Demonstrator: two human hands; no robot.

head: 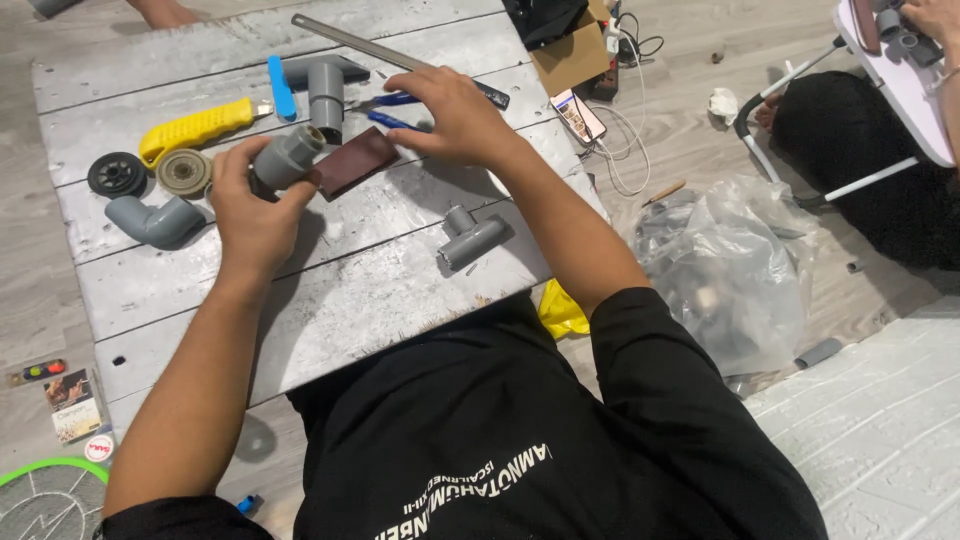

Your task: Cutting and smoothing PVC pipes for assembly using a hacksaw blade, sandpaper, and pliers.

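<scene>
1. Holding a short grey pipe coupling (287,157) in the left hand (250,215): fingers clenched round it, lifted just above the table (330,300).
2. Right hand (458,117) lies flat, fingers spread and released, over blue-handled pliers (395,110) near the table's far edge; it grasps nothing that I can see.
3. Dark brown rectangular sheet (355,162) lies just beside the coupling, between the two hands.
4. Table is a worn grey-painted board with plank lines, scuffed and chipped, set low over a pale wood-look floor (690,140).
5. On the table: a grey tee fitting (468,238) near the middle, a grey elbow (155,221) at the left, a black wheel (116,174) touching a tan disc (184,172), a yellow utility knife (197,128), a blue handle (281,87), a larger grey tee (325,85) and a long metal rod (370,47) along the far edge.
6. Floor, right side: a crumpled clear plastic bag (735,265), a phone (578,115) with white cable (625,150), and a cardboard box (572,58).
7. Floor, left side: a small printed card (72,403) and a green racket-shaped swatter (50,498).
8. Another person's hand (930,15) works at a white board (900,85) at top right, well apart.
9. White brick-pattern panel (880,420) at lower right.
</scene>
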